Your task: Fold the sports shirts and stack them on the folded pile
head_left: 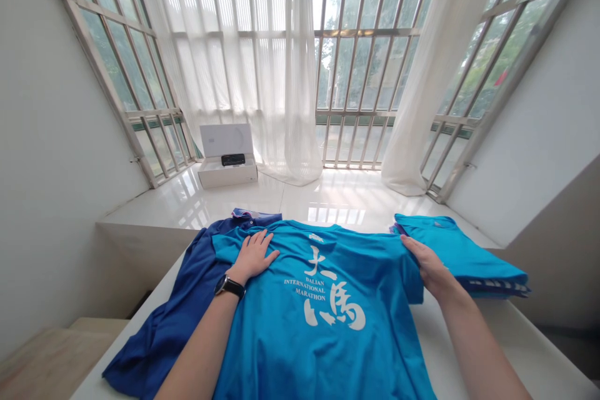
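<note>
A bright blue T-shirt (pixel 323 325) with white "Dalian International Marathon" print lies spread flat on a white table (pixel 515 344). My left hand (pixel 253 255), a black watch on its wrist, rests flat with fingers spread on the shirt's left shoulder. My right hand (pixel 429 262) lies flat with fingers stretched out on the shirt's right sleeve edge. A dark blue shirt (pixel 182 319) lies partly under the bright one at the left. Right of my right hand sits a stack of folded blue shirts (pixel 469 256).
Beyond the table runs a glossy white window ledge (pixel 300 197) holding an open white box (pixel 227 164) with a dark item inside. Sheer white curtains (pixel 262 62) hang before barred windows. Grey walls close in left and right; the floor shows at lower left.
</note>
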Demonstrator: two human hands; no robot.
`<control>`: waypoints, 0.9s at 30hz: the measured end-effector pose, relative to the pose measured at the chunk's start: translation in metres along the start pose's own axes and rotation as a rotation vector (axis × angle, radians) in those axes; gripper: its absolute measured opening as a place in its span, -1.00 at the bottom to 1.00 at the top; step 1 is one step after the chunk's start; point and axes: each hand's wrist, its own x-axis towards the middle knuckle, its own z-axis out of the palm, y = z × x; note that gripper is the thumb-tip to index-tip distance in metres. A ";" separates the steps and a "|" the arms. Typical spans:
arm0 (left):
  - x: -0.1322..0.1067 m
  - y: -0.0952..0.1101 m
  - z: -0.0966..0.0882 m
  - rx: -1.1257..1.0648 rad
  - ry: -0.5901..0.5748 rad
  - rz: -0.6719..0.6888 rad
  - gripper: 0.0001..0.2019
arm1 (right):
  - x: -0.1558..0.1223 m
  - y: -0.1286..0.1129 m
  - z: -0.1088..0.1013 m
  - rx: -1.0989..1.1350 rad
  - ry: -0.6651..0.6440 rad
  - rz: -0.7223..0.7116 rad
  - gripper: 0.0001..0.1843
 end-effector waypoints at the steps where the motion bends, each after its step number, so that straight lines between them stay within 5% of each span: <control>1: 0.000 0.000 0.001 -0.007 0.006 -0.001 -0.37 | -0.001 -0.002 -0.002 0.084 -0.015 0.023 -0.64; 5: 0.000 -0.002 0.002 -0.025 0.027 -0.002 -0.39 | -0.003 -0.001 -0.006 0.258 -0.070 0.038 -0.62; 11: 0.002 0.012 -0.011 0.019 0.011 -0.053 -0.45 | 0.000 0.013 -0.003 0.004 -0.167 0.098 -0.49; 14: 0.011 0.047 -0.024 0.067 0.120 -0.054 -0.54 | 0.002 0.018 0.002 -0.103 -0.185 0.048 -0.44; 18: 0.043 0.120 -0.025 0.003 0.122 0.249 -0.64 | 0.004 0.021 0.008 -0.170 -0.203 -0.010 -0.38; 23: 0.097 0.192 0.014 -0.029 0.011 0.413 -0.66 | 0.007 0.027 0.011 -0.196 -0.235 -0.076 -0.40; 27: 0.123 0.209 0.049 -0.050 0.027 0.440 -0.67 | 0.014 0.034 0.008 -0.250 -0.201 -0.144 -0.42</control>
